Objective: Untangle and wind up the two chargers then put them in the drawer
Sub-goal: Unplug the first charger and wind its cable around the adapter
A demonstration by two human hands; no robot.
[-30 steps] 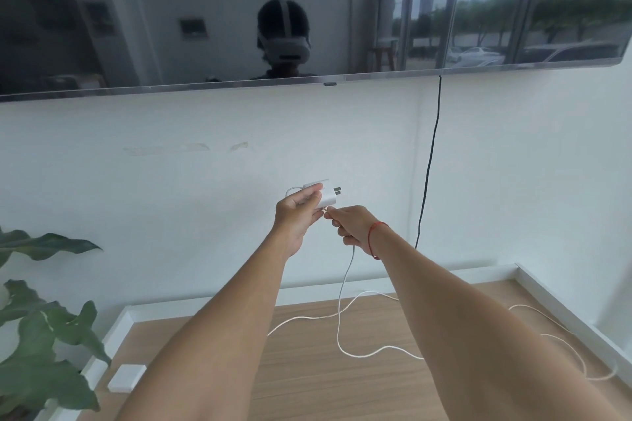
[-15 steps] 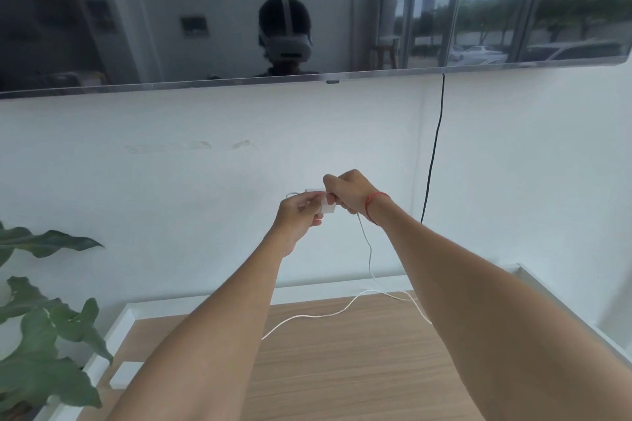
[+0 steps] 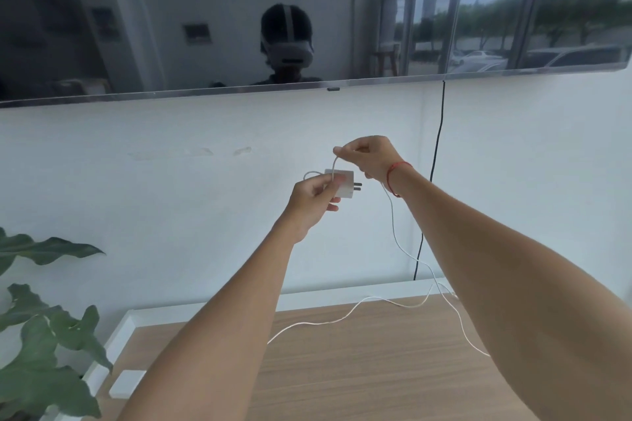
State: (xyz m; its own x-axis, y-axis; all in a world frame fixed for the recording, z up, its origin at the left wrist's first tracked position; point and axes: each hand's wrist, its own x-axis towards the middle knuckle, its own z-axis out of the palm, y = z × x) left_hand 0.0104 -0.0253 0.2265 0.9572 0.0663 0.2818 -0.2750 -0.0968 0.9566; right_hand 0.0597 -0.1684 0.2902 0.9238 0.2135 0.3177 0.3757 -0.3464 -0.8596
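My left hand [image 3: 313, 200] holds a white charger plug [image 3: 345, 183] up in front of the wall, its metal prongs pointing right. My right hand [image 3: 367, 157], with a red string on the wrist, pinches the white cable [image 3: 393, 225] just above the plug. One turn of cable lies across the plug and a small loop sticks out to its left. The remaining cable hangs down under my right wrist and trails over the wooden tabletop [image 3: 359, 369]. A second white plug [image 3: 127, 383] lies at the tabletop's left edge. No drawer is visible.
A wall-mounted TV [image 3: 239, 10] hangs above, with a black power cord [image 3: 434, 164] running down the wall behind my right wrist. A leafy green plant [image 3: 37, 335] stands at the lower left. A white raised rim [image 3: 342, 294] borders the tabletop.
My right hand has moved from below the plug up and over it, carrying the cable around the plug. The slack on the tabletop has been drawn in. My left hand kept holding the plug.
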